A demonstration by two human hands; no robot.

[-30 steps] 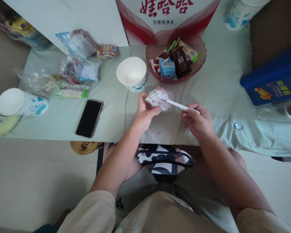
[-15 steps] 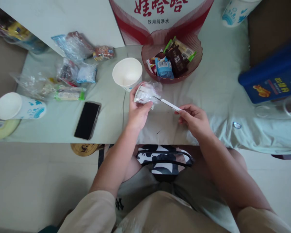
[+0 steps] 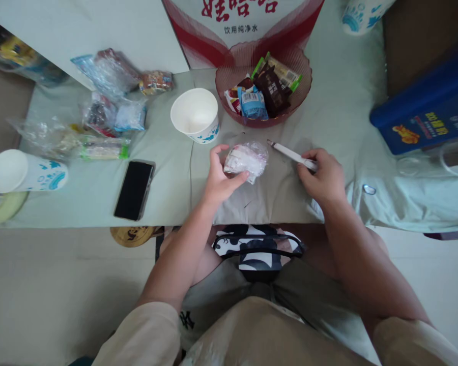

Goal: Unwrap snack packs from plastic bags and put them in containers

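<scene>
Crinkled clear packet is sitting just in front of the red bowl, low over the desk. Left hand is holding it, grip wrapping thumb and fingers round its left end. White stick is lying slantwise in front of the bowl, right of the packet. Its long axis is running from the right hand toward the bowl, free tip pointing at the bowl's near rim. Right grip is pinching the stick's other end. Paper cup is standing left of the bowl.
</scene>
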